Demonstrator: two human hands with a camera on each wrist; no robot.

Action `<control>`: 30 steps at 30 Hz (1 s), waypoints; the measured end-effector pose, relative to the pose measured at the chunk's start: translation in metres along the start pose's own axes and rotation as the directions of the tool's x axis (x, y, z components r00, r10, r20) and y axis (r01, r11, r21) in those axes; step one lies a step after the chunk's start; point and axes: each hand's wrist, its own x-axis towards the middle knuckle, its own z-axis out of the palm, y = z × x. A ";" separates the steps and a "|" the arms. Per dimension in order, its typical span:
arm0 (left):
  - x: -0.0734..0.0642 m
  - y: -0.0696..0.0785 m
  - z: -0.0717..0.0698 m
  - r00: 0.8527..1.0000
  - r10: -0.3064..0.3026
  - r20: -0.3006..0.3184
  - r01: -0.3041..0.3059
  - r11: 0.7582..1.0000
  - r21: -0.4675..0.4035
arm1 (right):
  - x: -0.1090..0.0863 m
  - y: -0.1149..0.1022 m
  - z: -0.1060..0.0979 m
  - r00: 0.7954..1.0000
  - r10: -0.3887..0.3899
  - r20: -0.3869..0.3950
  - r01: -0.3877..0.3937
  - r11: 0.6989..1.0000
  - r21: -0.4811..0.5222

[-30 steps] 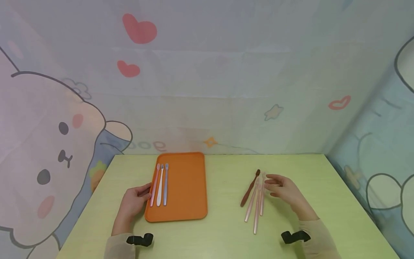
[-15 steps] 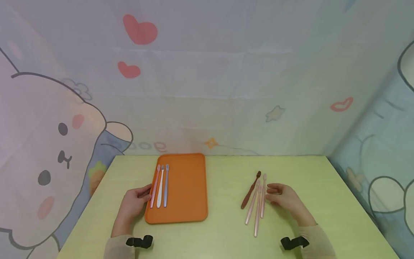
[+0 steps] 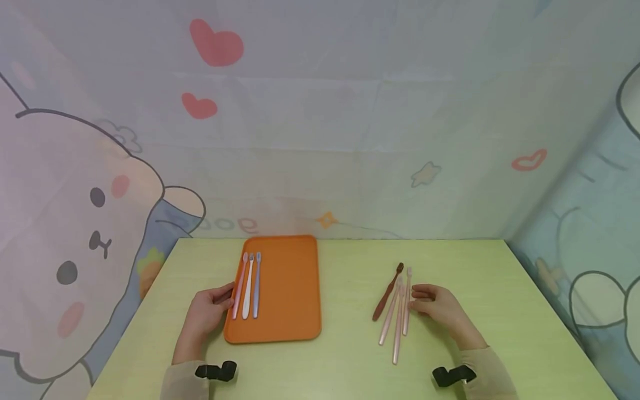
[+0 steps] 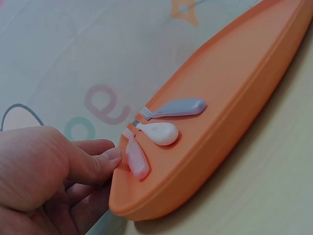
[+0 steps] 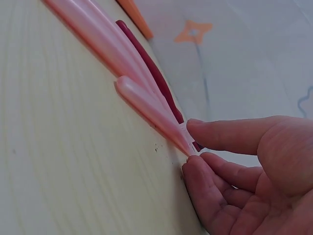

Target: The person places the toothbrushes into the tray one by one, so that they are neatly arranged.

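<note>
My left hand [image 3: 206,311] holds the left rim of an orange tray [image 3: 290,289], its thumb on the rim in the left wrist view. Along that side of the tray lie three toothbrushes: pink [image 3: 240,286], white [image 3: 248,286] and lavender [image 3: 257,286]. On the table to the right, a brown toothbrush [image 3: 386,294] lies beside three light pink toothbrushes [image 3: 398,328], fanned and partly overlapping. Beside the rightmost pink toothbrush [image 5: 146,110] is my right hand [image 3: 440,305]. Thumb and forefinger stand apart around its neck, partly hiding its head end.
The pale yellow-green table [image 3: 350,355] ends at a cartoon-printed backdrop [image 3: 320,139] behind it. More printed cloth [image 3: 590,222] hangs along the right side. Black wrist straps [image 3: 216,371] with camera mounts sit on both sleeves.
My right hand has come slightly down and toward the table front beside the rightmost pink toothbrush, its fingers drawing a little closer to it. My left hand and the tray keep their place.
</note>
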 end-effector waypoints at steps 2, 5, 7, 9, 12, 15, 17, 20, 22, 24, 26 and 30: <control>0.000 0.001 0.000 1.000 0.004 0.001 -0.004 1.000 0.002 | 0.000 0.000 0.000 1.000 0.002 -0.004 -0.002 1.000 -0.007; 0.000 0.001 0.000 1.000 0.006 0.003 -0.006 1.000 0.003 | 0.000 0.000 0.002 1.000 0.004 -0.011 -0.004 1.000 -0.019; 0.000 0.001 0.000 1.000 0.003 0.002 -0.003 1.000 -0.002 | 0.000 -0.001 0.003 1.000 0.004 -0.018 -0.005 0.999 -0.032; 0.001 0.001 0.000 1.000 -0.002 -0.001 0.002 1.000 -0.008 | 0.000 -0.001 0.004 1.000 -0.002 -0.025 0.001 0.999 -0.049; 0.001 0.001 0.000 1.000 -0.004 -0.003 0.004 1.000 -0.015 | -0.001 -0.002 0.005 0.999 -0.007 -0.035 0.004 0.997 -0.080; 0.001 0.001 0.000 1.000 -0.003 -0.005 0.003 1.000 -0.017 | 0.000 -0.004 0.006 0.999 -0.013 -0.046 0.008 0.994 -0.111; 0.000 0.000 0.001 1.000 -0.006 -0.007 0.005 1.000 -0.017 | 0.000 -0.004 0.006 0.999 -0.013 -0.053 0.007 0.992 -0.127; 0.001 -0.001 0.001 1.000 0.002 -0.004 -0.002 1.000 -0.011 | 0.000 -0.004 0.006 0.998 -0.012 -0.063 0.003 0.989 -0.145; 0.001 -0.001 0.001 1.000 0.003 -0.004 -0.003 1.000 -0.012 | 0.000 -0.004 0.007 0.997 -0.012 -0.073 0.001 0.988 -0.156; 0.001 -0.001 0.002 1.000 0.006 -0.003 -0.006 1.000 -0.009 | 0.000 -0.003 0.008 0.997 -0.012 -0.080 -0.001 0.987 -0.162; 0.001 -0.001 0.001 1.000 0.004 -0.003 -0.004 1.000 -0.006 | 0.001 -0.002 0.009 0.996 -0.015 -0.085 0.001 0.986 -0.168; 0.002 -0.002 0.002 1.000 0.009 -0.006 -0.009 1.000 0.006 | 0.000 -0.003 0.009 0.996 -0.014 -0.087 0.000 0.986 -0.169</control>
